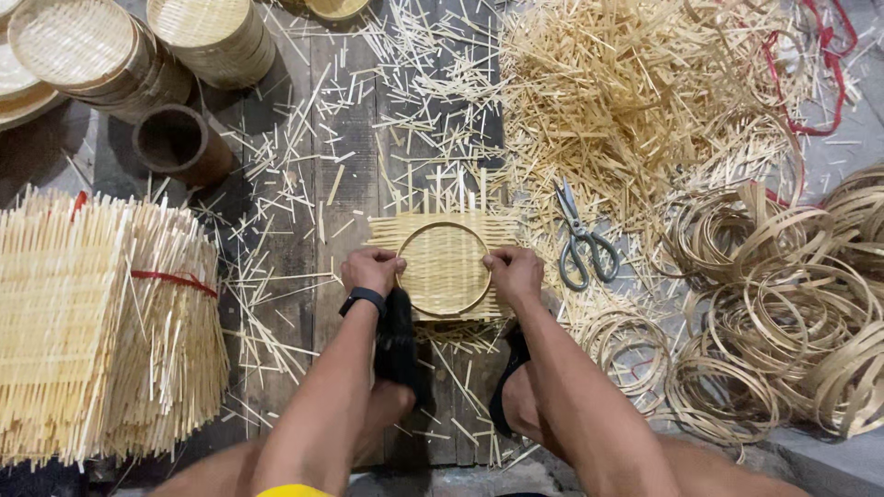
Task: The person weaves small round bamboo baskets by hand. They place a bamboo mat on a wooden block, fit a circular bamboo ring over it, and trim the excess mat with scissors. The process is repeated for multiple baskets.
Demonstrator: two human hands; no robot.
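Observation:
A square woven bamboo mat (444, 232) lies on the dark wooden floor, with a round bamboo ring (444, 268) pressed onto its middle. My left hand (372, 269) grips the ring's left edge; a black watch sits on that wrist. My right hand (514, 273) grips the ring's right edge. Both hands press the ring and mat together. My feet in black sandals rest just below the mat.
Grey scissors (582, 241) lie right of the mat. Coiled bamboo rings (783, 313) pile at the right, loose bamboo offcuts (635, 92) above. A tied stack of woven mats (101, 322) stands left. Finished round baskets (92, 51) and a dark tube (180, 143) sit top left.

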